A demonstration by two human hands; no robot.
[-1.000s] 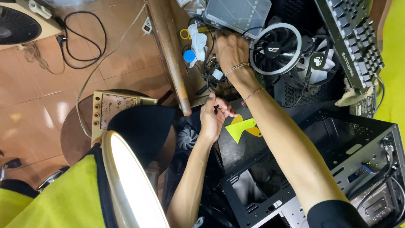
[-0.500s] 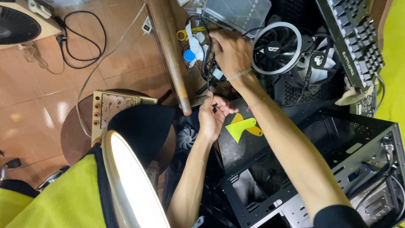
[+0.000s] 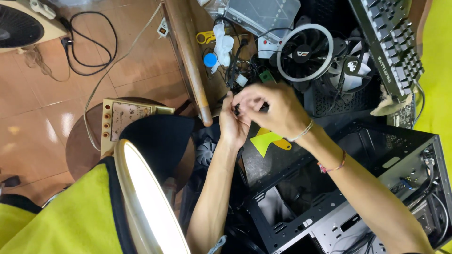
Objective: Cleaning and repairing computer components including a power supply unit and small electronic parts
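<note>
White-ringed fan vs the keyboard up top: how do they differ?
The white-ringed fan is round, with black blades inside a white ring; the keyboard is a long dark slab of keys. The fan lies flat among cables; the keyboard runs slantwise, overhanging the black case. The fan is nearer both hands, left hand and right hand. Neither is touched by a hand.

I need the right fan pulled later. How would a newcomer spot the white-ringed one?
Start at the keyboard along the top right. Just left of it, above the black case, lies the fan: black blades inside a bright white ring, unlike the darker fan beside it.
</note>
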